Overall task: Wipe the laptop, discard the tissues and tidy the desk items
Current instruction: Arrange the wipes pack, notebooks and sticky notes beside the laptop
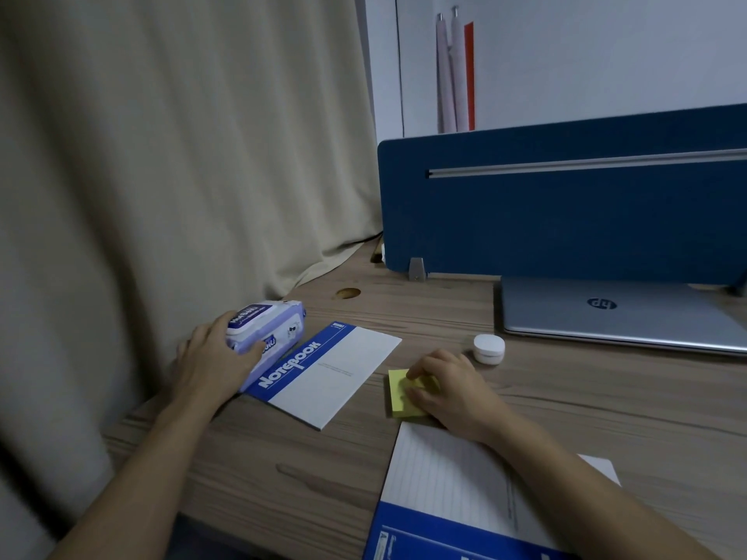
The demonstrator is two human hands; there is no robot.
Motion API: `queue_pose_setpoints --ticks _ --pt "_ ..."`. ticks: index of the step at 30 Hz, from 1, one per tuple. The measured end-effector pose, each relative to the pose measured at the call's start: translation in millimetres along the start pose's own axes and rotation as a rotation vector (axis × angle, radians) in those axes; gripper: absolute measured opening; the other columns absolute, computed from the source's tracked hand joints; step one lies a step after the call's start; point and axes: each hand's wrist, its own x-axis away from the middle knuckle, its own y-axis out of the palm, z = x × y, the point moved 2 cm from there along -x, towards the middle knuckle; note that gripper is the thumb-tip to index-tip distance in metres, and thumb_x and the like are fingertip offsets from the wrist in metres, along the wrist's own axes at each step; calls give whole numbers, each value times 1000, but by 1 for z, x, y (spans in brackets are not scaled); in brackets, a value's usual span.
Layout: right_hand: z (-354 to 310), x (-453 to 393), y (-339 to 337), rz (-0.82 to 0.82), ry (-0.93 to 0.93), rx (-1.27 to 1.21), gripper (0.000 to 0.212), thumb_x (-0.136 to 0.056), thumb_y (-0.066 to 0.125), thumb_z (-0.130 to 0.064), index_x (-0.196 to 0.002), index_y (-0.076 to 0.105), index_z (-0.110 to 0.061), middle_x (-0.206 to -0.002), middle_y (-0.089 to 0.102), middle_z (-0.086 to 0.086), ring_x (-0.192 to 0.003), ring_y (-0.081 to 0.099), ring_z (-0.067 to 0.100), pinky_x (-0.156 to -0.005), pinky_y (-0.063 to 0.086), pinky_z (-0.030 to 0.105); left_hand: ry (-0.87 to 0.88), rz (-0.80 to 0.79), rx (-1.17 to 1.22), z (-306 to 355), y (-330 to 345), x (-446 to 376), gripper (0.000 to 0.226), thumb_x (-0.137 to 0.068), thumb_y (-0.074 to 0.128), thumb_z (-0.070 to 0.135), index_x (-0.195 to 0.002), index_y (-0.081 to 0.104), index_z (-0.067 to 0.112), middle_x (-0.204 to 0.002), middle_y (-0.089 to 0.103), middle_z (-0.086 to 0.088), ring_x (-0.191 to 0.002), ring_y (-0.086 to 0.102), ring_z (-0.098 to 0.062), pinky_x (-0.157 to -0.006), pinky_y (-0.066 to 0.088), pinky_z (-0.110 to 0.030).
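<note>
One closed laptop is positioned at the rear right of the desk, against the blue divider panel, with one small white round container located just in front of its left corner. One wet-wipe pack is gripped by the left hand near the left edge, overlapping the first of two notebooks; the second notebook is located at the front edge. One yellow sticky-note pad is pinched by the fingers of the right hand between the two notebooks.

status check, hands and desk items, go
Left hand grip shut on wipes pack, at the notebook's left edge. Right hand fingers on sticky notes. Laptop closed. White jar nearby, nothing blocking.
</note>
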Motion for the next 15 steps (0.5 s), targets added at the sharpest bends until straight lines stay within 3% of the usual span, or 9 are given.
queue_pose_setpoints --ticks 5,15 --pt "-1 0 0 -5 2 4 30 -92 55 -43 -118 60 -29 -127 50 -5 -117 43 19 -100 41 43 8 68 -39 4 6 4 69 -83 68 48 -142 43 22 -135 53 -15 -121 48 -37 -100 39 -50" --pt "-3 2 -2 -12 16 7 30 -91 57 -39 -118 61 -27 -127 51 -3 -117 43 22 -101 39 42 42 33 -3 14 12 -8 73 -85 69 44 -146 40 16 -141 47 -16 -127 43 -35 -103 37 -50"
